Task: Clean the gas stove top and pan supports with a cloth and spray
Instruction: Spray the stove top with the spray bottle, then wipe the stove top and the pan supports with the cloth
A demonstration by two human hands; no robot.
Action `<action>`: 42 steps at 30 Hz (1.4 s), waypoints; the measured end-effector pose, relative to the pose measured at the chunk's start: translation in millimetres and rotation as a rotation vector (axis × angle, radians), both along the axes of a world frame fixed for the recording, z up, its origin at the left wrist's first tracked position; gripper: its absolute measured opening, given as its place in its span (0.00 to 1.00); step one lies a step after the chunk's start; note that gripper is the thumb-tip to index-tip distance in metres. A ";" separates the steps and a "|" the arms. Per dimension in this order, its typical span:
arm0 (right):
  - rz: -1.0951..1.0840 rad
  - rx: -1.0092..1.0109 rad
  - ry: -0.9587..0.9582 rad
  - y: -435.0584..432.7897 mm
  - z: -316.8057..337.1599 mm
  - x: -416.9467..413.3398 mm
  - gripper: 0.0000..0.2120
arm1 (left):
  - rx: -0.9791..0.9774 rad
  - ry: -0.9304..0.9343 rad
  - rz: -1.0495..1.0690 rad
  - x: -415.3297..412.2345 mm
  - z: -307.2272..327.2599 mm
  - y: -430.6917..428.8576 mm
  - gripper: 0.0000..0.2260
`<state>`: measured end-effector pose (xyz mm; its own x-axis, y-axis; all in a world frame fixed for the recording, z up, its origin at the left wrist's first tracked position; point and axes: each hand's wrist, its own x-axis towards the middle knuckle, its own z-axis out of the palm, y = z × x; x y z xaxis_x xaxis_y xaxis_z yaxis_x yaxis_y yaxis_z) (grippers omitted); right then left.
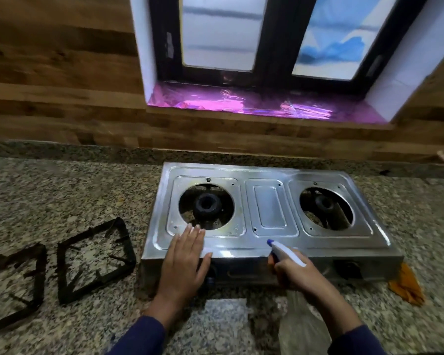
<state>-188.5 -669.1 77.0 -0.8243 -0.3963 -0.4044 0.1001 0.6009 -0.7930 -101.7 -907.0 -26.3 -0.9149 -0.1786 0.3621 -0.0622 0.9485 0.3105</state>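
A: What are the hands doing?
B: The left hand (185, 262) is lying flat on the stove's (267, 213) front left edge, fingers (194, 235) straight, holding nothing. The right hand (295, 272) is gripping the spray bottle (285, 252) at the stove's front.
A: And the rest?
B: Two pan supports (95, 260) (13, 285) are lying on the desk (62, 188) left of the stove; the cloth (405, 285) is lying at its right front corner.

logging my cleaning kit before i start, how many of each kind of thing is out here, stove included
stove: 1
pan supports: 2, both off the stove on the counter
spray bottle: 1, held
orange cloth: 1
total: 5
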 end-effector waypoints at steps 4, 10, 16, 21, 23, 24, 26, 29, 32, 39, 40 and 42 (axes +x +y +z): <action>-0.384 -0.085 -0.016 33.6 -14.3 3.3 0.08 | -0.033 0.048 -0.206 -26.8 0.4 44.9 0.21; -0.547 -0.117 -0.029 95.9 -13.9 -4.2 0.07 | -0.036 0.015 -0.425 -63.0 8.3 106.0 0.21; -0.655 -0.216 0.063 172.8 -6.6 -35.4 0.09 | -0.056 -0.032 -0.539 -107.9 15.9 172.5 0.22; -0.880 -0.318 0.152 260.0 -2.3 -68.7 0.11 | -0.068 -0.043 -0.584 -143.9 18.6 244.2 0.22; -0.936 -0.337 0.220 291.9 0.2 -82.7 0.11 | -0.067 -0.049 -0.611 -160.4 19.7 273.4 0.22; -0.955 -0.327 0.262 308.6 0.1 -91.1 0.11 | -0.069 -0.053 -0.627 -170.6 20.2 290.6 0.22; -0.986 -0.309 0.339 333.4 -2.3 -107.4 0.11 | -0.067 -0.052 -0.641 -186.3 21.7 316.5 0.21; -0.999 -0.288 0.450 366.1 -10.5 -134.9 0.13 | -0.054 -0.067 -0.646 -207.4 21.2 348.4 0.21; -1.008 -0.286 0.496 392.2 -17.7 -162.5 0.13 | -0.059 -0.066 -0.650 -223.6 18.2 370.1 0.20; -0.876 -0.363 0.510 412.0 -29.3 -208.1 0.14 | -0.024 -0.050 -0.581 -227.8 9.9 380.8 0.18; -0.862 -0.381 0.494 411.6 -30.4 -209.6 0.15 | -0.024 -0.045 -0.580 -226.4 9.9 380.3 0.18; -0.816 -0.373 0.485 415.3 -35.3 -212.8 0.17 | -0.012 -0.035 -0.574 -226.4 10.7 381.8 0.18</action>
<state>-401.3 -253.7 41.7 -0.9416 0.3272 0.0794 -0.0133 0.1996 -0.9798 -328.1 -525.2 -15.6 -0.8754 0.3540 0.3291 0.4536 0.8369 0.3064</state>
